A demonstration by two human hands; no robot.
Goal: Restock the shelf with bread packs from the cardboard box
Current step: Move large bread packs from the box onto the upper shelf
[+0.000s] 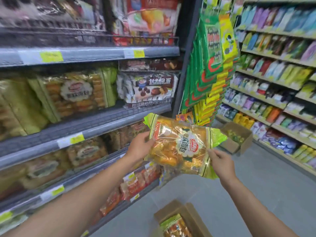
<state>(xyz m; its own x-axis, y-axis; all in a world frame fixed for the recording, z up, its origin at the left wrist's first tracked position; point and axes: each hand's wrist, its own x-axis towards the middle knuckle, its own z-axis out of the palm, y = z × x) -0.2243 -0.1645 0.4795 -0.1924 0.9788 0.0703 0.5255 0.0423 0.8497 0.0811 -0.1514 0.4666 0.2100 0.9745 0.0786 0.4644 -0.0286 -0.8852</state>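
Note:
I hold one bread pack (179,144), clear plastic with green ends and a round red-and-white label, in mid-air in front of the shelves. My left hand (139,147) grips its left edge and my right hand (220,162) pinches its lower right edge. Below, on the floor, an open cardboard box (193,218) holds another bread pack (176,227). The shelf (89,124) to the left carries similar bread packs (77,93) standing in a row, with more on the shelf below.
Chocolate pie packs (150,88) stand to the right of the bread. Green and yellow snack bags (210,65) hang on the shelf end. A second open box (236,137) sits on the grey floor farther down the aisle. Shelves of bottles and pouches (277,86) line the right.

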